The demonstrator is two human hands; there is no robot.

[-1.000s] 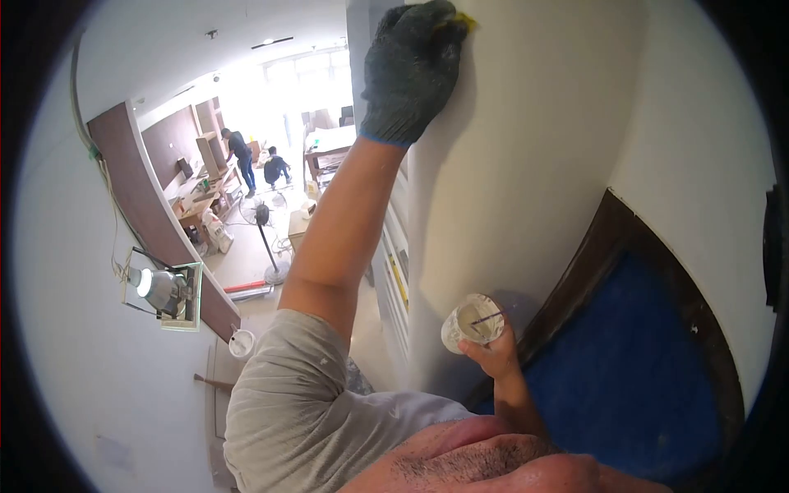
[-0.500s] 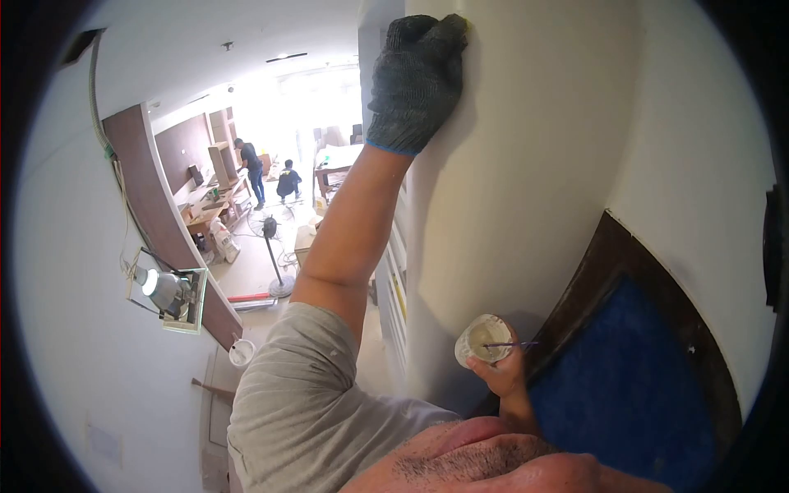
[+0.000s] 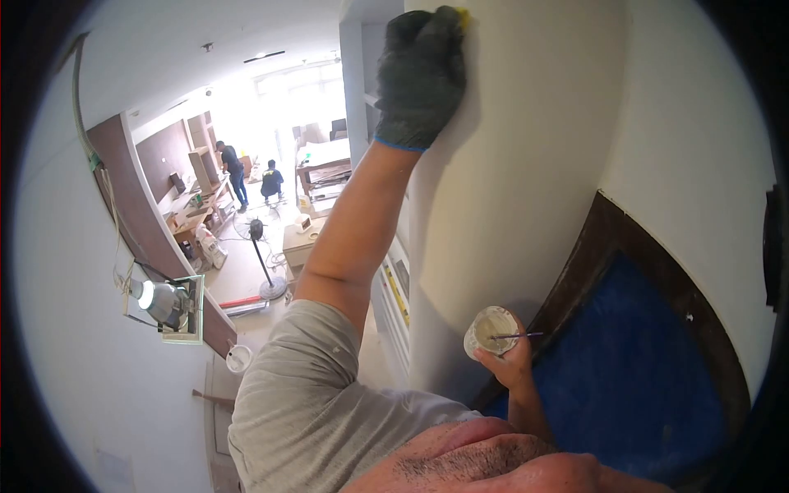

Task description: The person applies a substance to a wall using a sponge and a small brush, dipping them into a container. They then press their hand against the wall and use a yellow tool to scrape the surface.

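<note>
My left hand [image 3: 421, 78], in a dark grey glove, is raised high and pressed flat against the white wall [image 3: 526, 164]. A small yellow piece [image 3: 463, 16] shows under its fingertips at the top edge of the view. My right hand [image 3: 511, 364] is bare and low, close to the wall. It holds a small white cup [image 3: 491, 331] with pale paste inside and a thin purple stick [image 3: 518, 335] lying across its rim.
A dark brown frame [image 3: 612, 242] around a blue panel [image 3: 633, 370] lies right of the cup. A work lamp [image 3: 160, 300] hangs on the left wall. Far off, a standing fan [image 3: 261, 259], cluttered benches and two people [image 3: 246, 174] occupy a bright room.
The gloved hand has shifted slightly on the wall, staying pressed high up. The cup has drifted right and a little lower over the second, and the view has swung slightly.
</note>
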